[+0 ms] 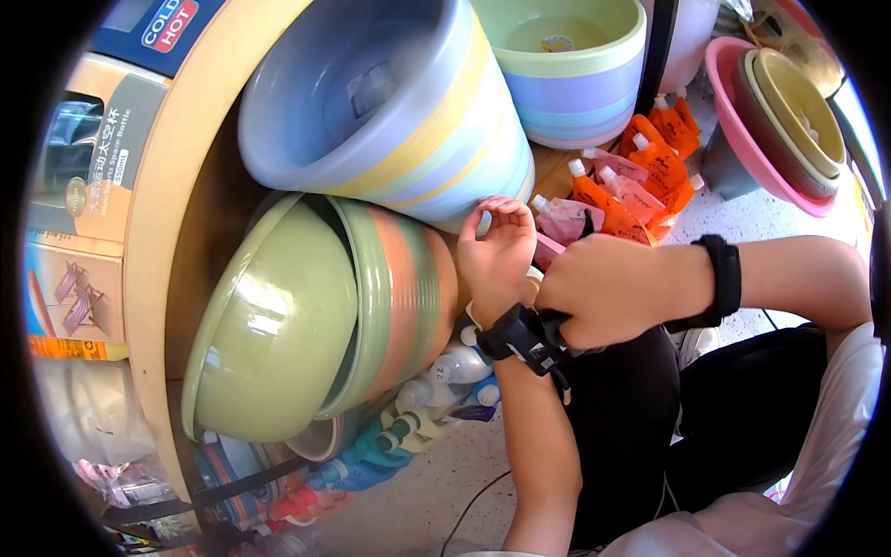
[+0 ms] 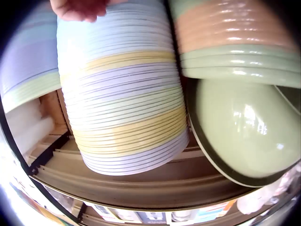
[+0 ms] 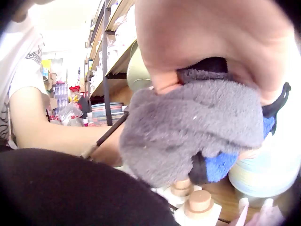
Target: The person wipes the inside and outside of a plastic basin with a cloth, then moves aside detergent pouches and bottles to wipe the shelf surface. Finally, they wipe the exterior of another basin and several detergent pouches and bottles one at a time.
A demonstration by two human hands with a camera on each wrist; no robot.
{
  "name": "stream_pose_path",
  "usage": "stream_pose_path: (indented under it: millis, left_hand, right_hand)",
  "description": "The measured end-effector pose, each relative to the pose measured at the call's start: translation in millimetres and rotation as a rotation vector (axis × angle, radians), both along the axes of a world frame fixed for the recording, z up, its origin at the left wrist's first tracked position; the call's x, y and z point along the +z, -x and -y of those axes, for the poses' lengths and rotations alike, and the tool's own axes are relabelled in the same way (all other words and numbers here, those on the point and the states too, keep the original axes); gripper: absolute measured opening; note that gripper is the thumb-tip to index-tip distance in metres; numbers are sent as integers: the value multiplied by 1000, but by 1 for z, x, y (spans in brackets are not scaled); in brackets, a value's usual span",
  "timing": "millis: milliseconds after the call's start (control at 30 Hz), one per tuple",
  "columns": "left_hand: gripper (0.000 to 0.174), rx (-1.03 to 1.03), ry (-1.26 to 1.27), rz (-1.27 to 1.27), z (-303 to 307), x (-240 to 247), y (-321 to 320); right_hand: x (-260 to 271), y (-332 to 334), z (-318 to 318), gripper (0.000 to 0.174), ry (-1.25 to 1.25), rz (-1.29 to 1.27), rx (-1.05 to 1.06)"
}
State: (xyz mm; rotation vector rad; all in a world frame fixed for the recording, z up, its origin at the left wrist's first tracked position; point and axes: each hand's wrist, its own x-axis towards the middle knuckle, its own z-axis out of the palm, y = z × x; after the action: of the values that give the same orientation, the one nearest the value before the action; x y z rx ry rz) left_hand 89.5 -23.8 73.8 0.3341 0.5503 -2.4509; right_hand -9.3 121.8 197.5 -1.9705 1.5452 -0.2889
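Note:
My left hand (image 1: 501,255) is palm up with loosely bent fingers, beside the base of a tilted, striped plastic bin (image 1: 464,121). In the left wrist view its fingers (image 2: 84,8) overlap the bin's ridged wall. My right hand (image 1: 622,288) is curled over my left wrist, by the black wrist camera (image 1: 524,336) strapped there. The right wrist view shows its fingers gripping a grey plush cloth (image 3: 193,117) with a blue patch (image 3: 220,165) and black strap parts. From the head view the cloth is hidden beneath the hand.
A green basin (image 1: 278,325) leans against a striped basin (image 1: 399,306) on the shelf. A second striped bin (image 1: 580,88) stands behind. Orange spouted pouches (image 1: 659,162) sit at the right, with pink basins (image 1: 742,121) beyond. Bottles (image 1: 455,367) stand below. A wooden shelf edge (image 1: 153,241) runs along the left.

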Motion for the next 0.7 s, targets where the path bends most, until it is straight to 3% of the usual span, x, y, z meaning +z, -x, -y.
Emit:
stream_pose_path:
  millis: [67, 100, 167, 200, 267, 300, 367, 400, 433, 600, 700]
  left_hand:
    - [9, -12, -21, -89, 3, -3, -7]
    - [9, -8, -19, -88, 6, -4, -11]
    - [7, 13, -20, 14, 14, -7, -22]
    - [7, 29, 23, 295, 25, -21, -21]
    - [5, 132, -82, 380, 4, 13, -15]
    - [5, 134, -84, 383, 5, 7, -17]
    - [8, 111, -103, 212, 9, -9, -21]
    - [8, 71, -100, 143, 7, 0, -22]
    - [10, 95, -66, 240, 4, 8, -19]
    - [13, 168, 48, 391, 8, 10, -29]
    - [11, 183, -28, 248, 18, -7, -50]
  right_hand:
    - [5, 10, 8, 26, -52, 20, -8]
    - [8, 18, 15, 23, 32, 29, -111]
    - [10, 28, 28, 23, 271, 155, -286]
    - [11, 31, 36, 28, 424, 273, -360]
    - [10, 29, 55, 40, 900, 308, -319]
    - [12, 30, 65, 40, 897, 311, -318]
    - [14, 35, 84, 48, 1419, 52, -43]
    - [9, 34, 92, 44, 1510, -48, 35]
    - [4, 36, 97, 42, 1582, -143, 103]
    - [-50, 39, 115, 28, 1567, -461, 367]
    - [-86, 61, 113, 26, 1472, -605, 476]
